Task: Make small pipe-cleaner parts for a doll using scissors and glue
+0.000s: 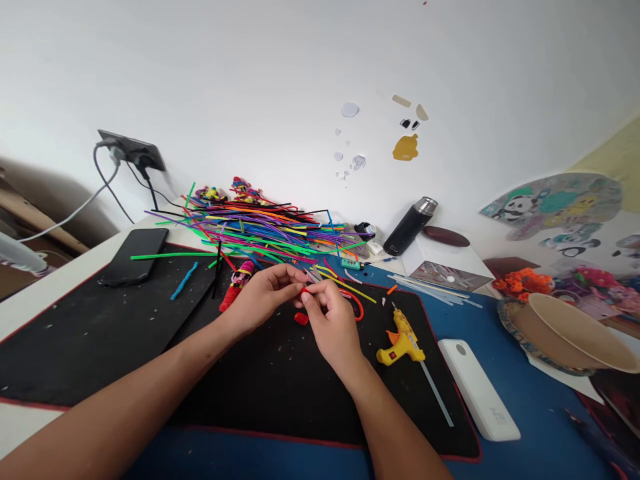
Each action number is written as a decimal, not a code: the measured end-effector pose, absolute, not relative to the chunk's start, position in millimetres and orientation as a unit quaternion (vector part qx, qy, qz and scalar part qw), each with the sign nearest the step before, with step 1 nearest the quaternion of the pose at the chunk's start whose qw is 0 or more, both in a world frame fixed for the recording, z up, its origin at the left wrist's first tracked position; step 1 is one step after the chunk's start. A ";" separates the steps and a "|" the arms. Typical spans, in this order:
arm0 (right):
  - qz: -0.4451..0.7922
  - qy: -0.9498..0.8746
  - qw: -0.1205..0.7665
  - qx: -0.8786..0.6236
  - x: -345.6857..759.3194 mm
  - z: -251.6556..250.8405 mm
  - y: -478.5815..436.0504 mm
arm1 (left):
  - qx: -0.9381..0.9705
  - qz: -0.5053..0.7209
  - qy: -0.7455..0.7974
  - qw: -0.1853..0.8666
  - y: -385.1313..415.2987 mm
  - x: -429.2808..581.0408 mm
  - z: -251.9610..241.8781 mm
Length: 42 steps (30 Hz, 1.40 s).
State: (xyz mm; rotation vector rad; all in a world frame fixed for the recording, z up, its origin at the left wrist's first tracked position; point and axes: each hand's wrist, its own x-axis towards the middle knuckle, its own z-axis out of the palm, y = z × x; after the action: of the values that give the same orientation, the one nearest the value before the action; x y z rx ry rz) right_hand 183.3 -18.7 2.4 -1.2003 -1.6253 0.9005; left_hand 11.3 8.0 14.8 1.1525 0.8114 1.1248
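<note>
Above the black mat, my left hand and my right hand meet fingertip to fingertip. Both pinch one small red piece, mostly covered by the fingers; it looks like fuzzy pipe cleaner. Just under my hands lies another small red piece. Scissors with a red handle rest behind my right hand, partly hidden by it. A red pipe-cleaner doll with a pink and black top lies to the left of my left hand.
A pile of coloured pipe cleaners runs along the wall. On the right are a yellow glue gun, a white power bank and a bowl. A black flask stands tilted behind. A phone lies left.
</note>
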 end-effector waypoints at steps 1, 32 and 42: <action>0.364 -0.656 0.450 -0.484 183.4 2.5 -18.6 | 0.502 0.489 0.353 0.620 7.9 11.6 14.2; 0.378 -0.646 0.457 -0.481 182.6 5.7 -20.1 | 0.432 0.494 0.330 0.678 10.2 9.9 10.4; 0.509 -0.530 0.511 -0.446 185.7 4.9 -12.3 | 0.413 0.469 0.302 0.720 12.0 7.4 6.4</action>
State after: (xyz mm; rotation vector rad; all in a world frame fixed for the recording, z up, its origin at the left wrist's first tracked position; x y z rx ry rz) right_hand 185.7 -12.3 4.9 -1.0740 -1.2767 1.2245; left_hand 7.4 12.0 6.4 0.9128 0.6682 1.0366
